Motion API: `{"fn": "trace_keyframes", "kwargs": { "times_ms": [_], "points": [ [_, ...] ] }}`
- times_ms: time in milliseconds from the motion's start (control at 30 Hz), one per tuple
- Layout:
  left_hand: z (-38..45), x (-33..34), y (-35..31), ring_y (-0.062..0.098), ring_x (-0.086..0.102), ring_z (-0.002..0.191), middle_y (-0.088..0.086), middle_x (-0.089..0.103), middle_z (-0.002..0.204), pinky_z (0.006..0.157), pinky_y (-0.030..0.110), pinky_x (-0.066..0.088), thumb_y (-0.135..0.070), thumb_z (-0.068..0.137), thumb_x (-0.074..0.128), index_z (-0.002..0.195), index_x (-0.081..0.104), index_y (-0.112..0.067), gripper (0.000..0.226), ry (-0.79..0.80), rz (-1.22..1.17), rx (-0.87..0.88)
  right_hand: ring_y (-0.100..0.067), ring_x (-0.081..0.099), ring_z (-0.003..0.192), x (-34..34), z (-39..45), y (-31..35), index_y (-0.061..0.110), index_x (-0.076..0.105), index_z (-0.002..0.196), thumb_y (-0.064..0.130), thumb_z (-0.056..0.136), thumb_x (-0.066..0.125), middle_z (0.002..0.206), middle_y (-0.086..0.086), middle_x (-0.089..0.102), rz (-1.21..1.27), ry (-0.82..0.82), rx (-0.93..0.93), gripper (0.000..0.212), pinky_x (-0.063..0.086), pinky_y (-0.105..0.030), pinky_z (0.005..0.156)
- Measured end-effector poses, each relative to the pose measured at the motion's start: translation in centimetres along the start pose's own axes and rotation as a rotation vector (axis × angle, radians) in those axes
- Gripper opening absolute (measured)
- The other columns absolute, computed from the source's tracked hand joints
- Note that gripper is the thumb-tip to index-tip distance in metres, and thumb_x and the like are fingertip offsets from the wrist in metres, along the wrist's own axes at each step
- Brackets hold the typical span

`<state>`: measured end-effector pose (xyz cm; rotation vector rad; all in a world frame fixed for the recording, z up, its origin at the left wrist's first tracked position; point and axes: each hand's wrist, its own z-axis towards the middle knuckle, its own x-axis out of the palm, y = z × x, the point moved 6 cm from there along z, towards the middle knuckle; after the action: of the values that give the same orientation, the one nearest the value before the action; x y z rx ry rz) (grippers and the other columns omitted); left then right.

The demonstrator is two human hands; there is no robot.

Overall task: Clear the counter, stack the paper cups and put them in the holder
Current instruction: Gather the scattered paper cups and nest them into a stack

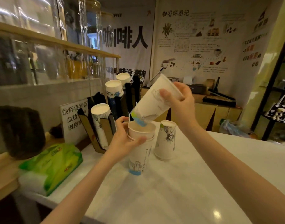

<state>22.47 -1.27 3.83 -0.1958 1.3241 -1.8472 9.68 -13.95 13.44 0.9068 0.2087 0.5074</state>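
My left hand (pixel 124 139) grips a stack of white printed paper cups (pixel 139 156) near its rim; the stack stands upright on the white counter (pixel 178 183). My right hand (pixel 181 102) holds a single paper cup (pixel 152 105) tilted, its blue base dipping into the mouth of the stack. Just right of the stack, another paper cup (pixel 166 140) stands upside down on the counter. The brown cardboard cup holder (pixel 106 128) stands at the left, with inverted cup stacks (pixel 100 120) in its slots.
A green tissue pack (pixel 52 165) lies at the counter's left edge. A white sign with black writing (pixel 73 117) leans behind the holder. Glass shelves with jars line the left wall. A lower wooden counter with black devices (pixel 219 99) runs behind.
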Motion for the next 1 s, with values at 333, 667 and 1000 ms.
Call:
{"fn": "trace_keyframes", "kwargs": {
  "times_ms": [333, 667, 1000],
  "points": [
    [-0.5, -0.1, 1.4, 0.015, 0.048, 0.115, -0.002, 0.040, 0.137, 0.098, 0.041, 0.046, -0.047, 0.057, 0.073, 0.139, 0.007, -0.033, 0.106, -0.007, -0.064, -0.076, -0.012, 0.045, 0.117, 5.4, -4.0, -4.4, 0.023, 0.037, 0.134, 0.044, 0.067, 0.074, 0.136, 0.002, 0.047, -0.497, 0.498, -0.034, 0.080, 0.044, -0.029, 0.093],
    [-0.1, 0.0, 1.0, 0.015, 0.050, 0.106, -0.003, 0.050, 0.123, 0.072, 0.017, 0.045, -0.040, 0.067, 0.072, 0.113, 0.047, -0.028, 0.054, -0.005, 0.090, 0.015, -0.017, 0.042, 0.125, 5.4, -5.1, -7.3, 0.030, 0.031, 0.138, 0.045, 0.072, 0.065, 0.144, 0.004, 0.039, -0.313, 0.652, 0.238, 0.077, 0.043, -0.033, 0.099],
    [3.0, 0.6, -1.4, 0.016, 0.062, 0.090, -0.003, 0.063, 0.092, 0.070, 0.024, 0.051, -0.032, 0.076, 0.065, 0.084, 0.056, -0.021, 0.016, -0.081, -0.246, -0.028, -0.007, 0.060, 0.103, 0.8, -8.4, -11.8, 0.028, 0.043, 0.125, 0.020, 0.065, 0.079, 0.117, 0.004, 0.061, -0.151, 0.676, 0.475, 0.071, 0.054, -0.018, 0.075]
  ]
}}
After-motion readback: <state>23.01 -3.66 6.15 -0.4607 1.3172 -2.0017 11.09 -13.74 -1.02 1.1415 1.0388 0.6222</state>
